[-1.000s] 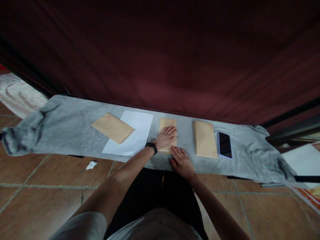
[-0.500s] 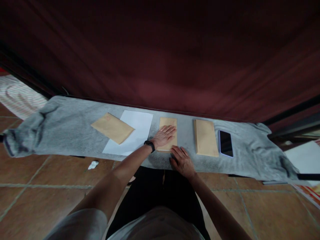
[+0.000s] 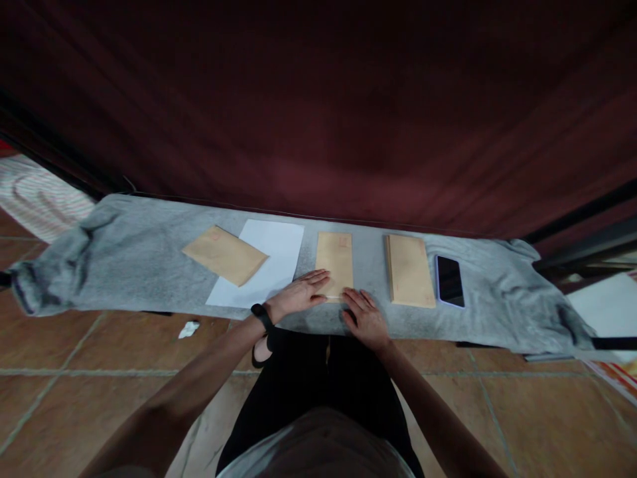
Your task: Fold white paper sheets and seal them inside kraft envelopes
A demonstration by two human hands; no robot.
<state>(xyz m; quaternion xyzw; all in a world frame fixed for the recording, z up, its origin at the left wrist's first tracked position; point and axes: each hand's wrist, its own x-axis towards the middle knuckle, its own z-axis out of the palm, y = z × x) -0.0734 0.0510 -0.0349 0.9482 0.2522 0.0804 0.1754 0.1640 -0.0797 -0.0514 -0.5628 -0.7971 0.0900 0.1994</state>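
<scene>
A tan paper envelope with a small reddish printed mark at its top right lies flat in front of me on a grey cloth. My left hand, a dark band on its wrist, rests with fingers stretched over the envelope's lower left part. At its lower right corner lie the fingertips of my right hand, spread and flat, the palm on the cloth. Neither hand grasps anything. To the right is a stack of similar envelopes. On the left, another envelope lies askew, partly over a white sheet of paper.
The grey cloth covers a long narrow surface. A phone lies right of the stack. Dark red fabric rises behind the far edge. On the tiled floor there is a crumpled white scrap.
My left hand has slid down and left from the envelope's middle, uncovering its printed mark. My right hand stays near the lower right corner, almost unmoved.
</scene>
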